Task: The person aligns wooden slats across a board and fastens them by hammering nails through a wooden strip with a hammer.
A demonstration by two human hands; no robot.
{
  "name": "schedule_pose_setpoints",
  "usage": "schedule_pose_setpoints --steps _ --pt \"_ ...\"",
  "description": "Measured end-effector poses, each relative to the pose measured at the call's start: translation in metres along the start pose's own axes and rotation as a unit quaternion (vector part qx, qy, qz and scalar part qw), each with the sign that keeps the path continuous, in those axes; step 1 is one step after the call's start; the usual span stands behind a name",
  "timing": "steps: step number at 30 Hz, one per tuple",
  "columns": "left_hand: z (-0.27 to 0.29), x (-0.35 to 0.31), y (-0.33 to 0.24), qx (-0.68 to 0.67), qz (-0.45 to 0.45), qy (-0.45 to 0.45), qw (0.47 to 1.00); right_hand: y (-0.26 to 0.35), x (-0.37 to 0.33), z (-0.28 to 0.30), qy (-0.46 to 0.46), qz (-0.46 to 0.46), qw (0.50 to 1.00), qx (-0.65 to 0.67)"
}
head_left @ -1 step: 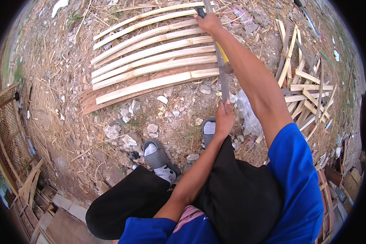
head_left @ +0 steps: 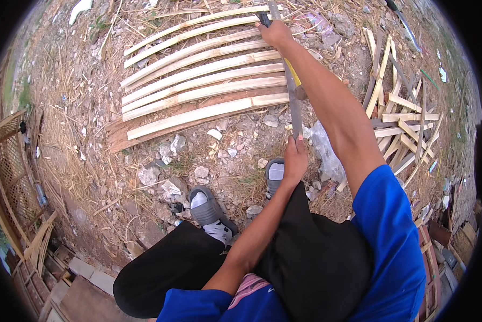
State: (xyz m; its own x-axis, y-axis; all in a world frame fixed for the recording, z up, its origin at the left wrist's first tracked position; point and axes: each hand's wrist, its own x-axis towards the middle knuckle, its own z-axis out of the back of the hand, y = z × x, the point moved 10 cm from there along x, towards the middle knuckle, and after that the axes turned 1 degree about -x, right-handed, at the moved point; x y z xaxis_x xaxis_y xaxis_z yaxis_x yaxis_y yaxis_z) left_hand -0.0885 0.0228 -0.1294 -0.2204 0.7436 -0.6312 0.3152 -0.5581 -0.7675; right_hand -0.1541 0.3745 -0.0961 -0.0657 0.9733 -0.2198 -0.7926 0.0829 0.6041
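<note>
A long, flat grey strip (head_left: 295,115) stretches away from me along the right ends of a row of pale wooden slats (head_left: 203,110). At its near end my left hand (head_left: 295,161) is closed, fingers gripping the strip's tip. Beyond, my right hand (head_left: 277,35) wraps round what looks like a hammer (head_left: 291,70), with a black grip end, a yellow shaft and a brownish head partly behind my forearm. That hand also lies against the far part of the strip; whether it grips it too is hidden. The slats lie roughly parallel, the nearest ones over a brown board (head_left: 117,140).
A tangled pile of short wood offcuts (head_left: 402,121) lies right of my right arm. Beyond it is a long blade with a dark handle (head_left: 404,24). Clear plastic (head_left: 328,153) and broken stones (head_left: 149,174) lie near my feet. A woven lattice panel (head_left: 13,161) stands far left.
</note>
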Motion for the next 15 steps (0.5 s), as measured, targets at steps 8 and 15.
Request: schedule_pose_setpoints --steps 8,15 --pt "0.036 -0.011 0.017 0.03 0.054 -0.024 0.998 0.041 -0.086 0.068 -0.073 0.021 0.961 0.266" --pt "0.023 0.009 -0.002 0.041 -0.02 -0.023 0.999 0.019 -0.048 0.052 -0.051 -0.022 0.97 0.237"
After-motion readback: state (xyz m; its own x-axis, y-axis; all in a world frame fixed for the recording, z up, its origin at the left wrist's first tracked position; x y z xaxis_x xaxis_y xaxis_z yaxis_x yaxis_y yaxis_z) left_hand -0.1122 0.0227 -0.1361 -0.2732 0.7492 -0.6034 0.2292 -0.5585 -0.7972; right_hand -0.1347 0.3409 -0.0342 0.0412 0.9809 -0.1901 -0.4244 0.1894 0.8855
